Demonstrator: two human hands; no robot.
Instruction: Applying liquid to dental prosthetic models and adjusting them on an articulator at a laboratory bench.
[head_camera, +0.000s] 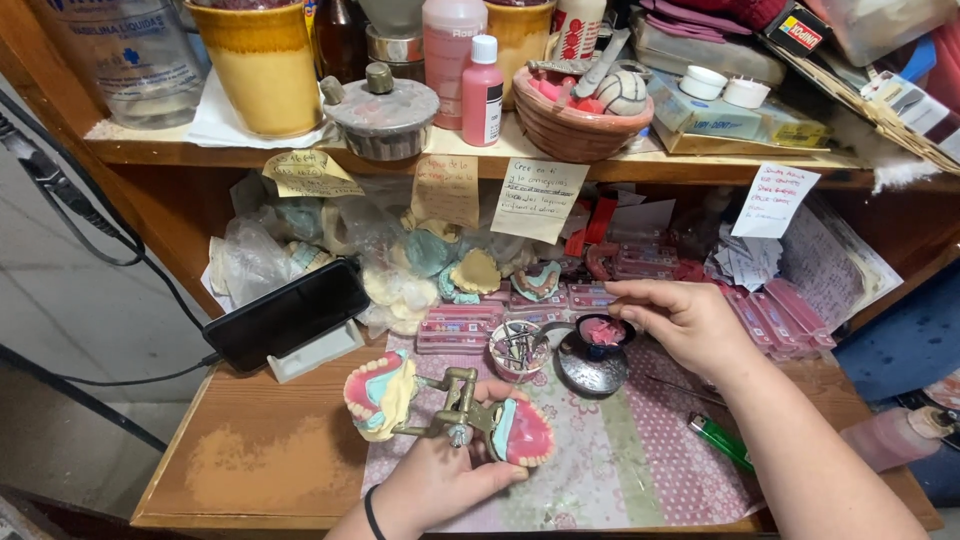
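Nearest, the left hand (440, 478) grips a brass-coloured metal dental articulator (455, 410) from below, fingers curled around its hinge, and holds it just above the patterned pink-and-green cloth mat (640, 460) at the front of the wooden workbench (260, 460). The articulator hangs open: a cream plaster cast with pink gum and white teeth (378, 392) tilts to the left, and a second set of pink-gummed false teeth on a teal base (522, 432) lies to the right, beside the thumb. A black band (372, 512) circles that wrist. Further right on the mat lies a green lighter (722, 440), well apart from both hands. A little beyond, the right hand (685, 322) reaches in from the right, fingers loosely bent and pinched at the rim of a small dark round dish of pink wax (602, 334) — whether it holds anything between the fingertips I cannot tell. Just left of the dish stands a small round cup of metal tools (518, 350). Behind these, flat pink plastic boxes (460, 330) are stacked, and a black phone (288, 314) leans on a white stand at the left. Farther back, more plaster casts in clear bags (300, 250) crowd under a shelf hung with handwritten paper notes (538, 198); on the shelf sit a yellow ceramic pot (262, 62), a pink bottle (483, 90) and a terracotta bowl (572, 122).
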